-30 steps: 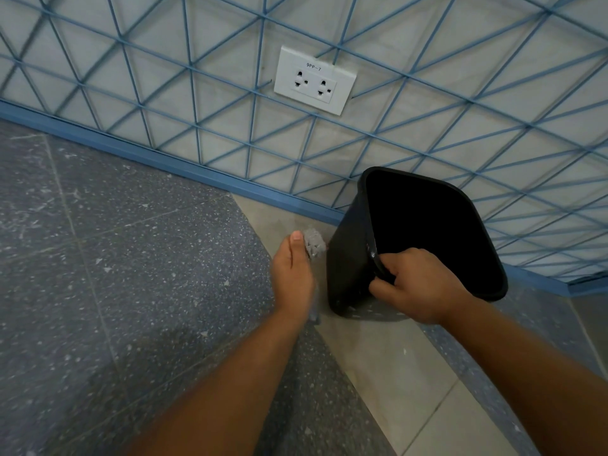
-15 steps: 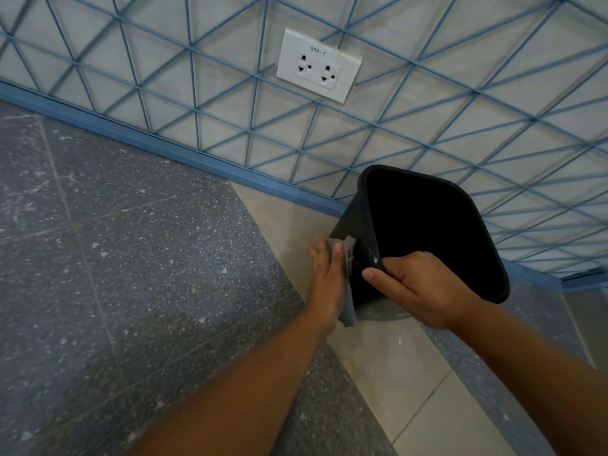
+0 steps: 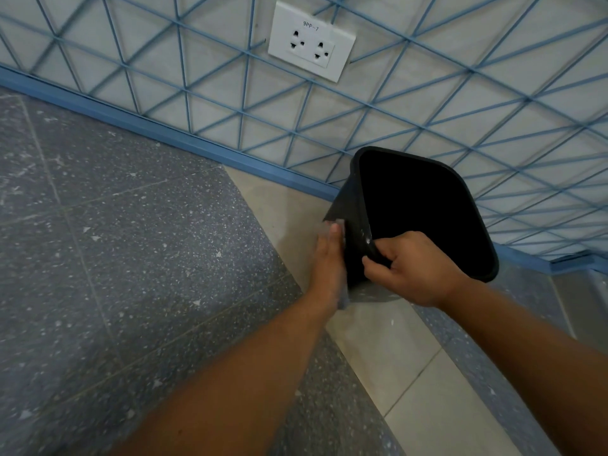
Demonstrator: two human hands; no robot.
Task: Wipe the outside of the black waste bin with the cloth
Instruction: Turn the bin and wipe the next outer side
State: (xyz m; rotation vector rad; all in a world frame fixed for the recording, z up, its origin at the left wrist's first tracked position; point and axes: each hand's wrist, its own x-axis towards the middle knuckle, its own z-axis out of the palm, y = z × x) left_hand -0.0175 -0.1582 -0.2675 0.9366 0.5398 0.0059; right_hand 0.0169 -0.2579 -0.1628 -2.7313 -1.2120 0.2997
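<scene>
The black waste bin (image 3: 348,205) stands tilted on the floor by the wall, its open mouth facing me. My right hand (image 3: 411,268) grips its near rim, fingers curled over the edge. My left hand (image 3: 329,261) lies flat against the bin's left outer side, pressing a grey cloth (image 3: 343,299) onto it. Only the edges of the cloth show, above my fingertips and below my wrist.
A white tiled wall with blue lines rises right behind the bin, with a double power socket (image 3: 311,41) on it and a blue skirting strip (image 3: 164,133) along its foot. The floor is dark speckled stone to the left and pale tiles under the bin.
My left hand with the cloth moved right from beside the bin onto its left side and slid up along it. My right hand shifted its grip a little on the rim.
</scene>
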